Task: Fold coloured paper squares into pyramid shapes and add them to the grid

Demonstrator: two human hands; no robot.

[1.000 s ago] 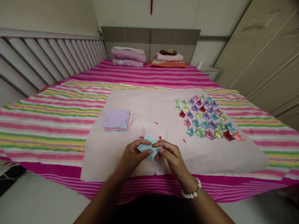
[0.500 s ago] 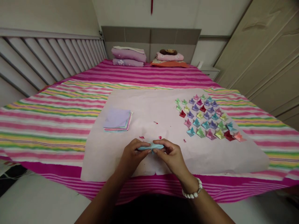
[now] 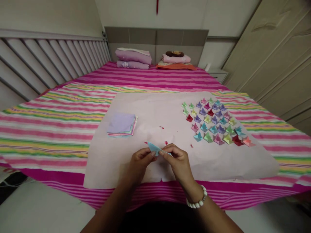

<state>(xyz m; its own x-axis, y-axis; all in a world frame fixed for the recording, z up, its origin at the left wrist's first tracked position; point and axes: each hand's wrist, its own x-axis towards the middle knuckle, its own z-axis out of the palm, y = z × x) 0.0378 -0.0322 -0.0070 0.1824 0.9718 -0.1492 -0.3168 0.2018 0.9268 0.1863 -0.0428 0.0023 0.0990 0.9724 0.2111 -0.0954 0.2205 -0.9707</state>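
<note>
Magenta and multicoloured stripes cover a bed (image 3: 155, 77), with a broad pale sheet (image 3: 150, 106) spread on top.
Rows of small folded paper shapes (image 3: 214, 120) in green, purple, pink, blue, yellow and red crowd the sheet's right side; a squared stack of paper (image 3: 120, 123), lilac uppermost, lies on its left. At the near middle, the left hand (image 3: 140, 161) and right hand (image 3: 180, 161) are close together, thumbs and fingers pinched on one light-blue folded paper (image 3: 153, 148). That piece is between them over the sheet, its long axis slanting from far left to near right: one sharp tip points away and leftward beyond the left hand's fingers, the other end runs into the right hand's grip. Small red scraps (image 3: 166, 142) lie nearby.
</note>
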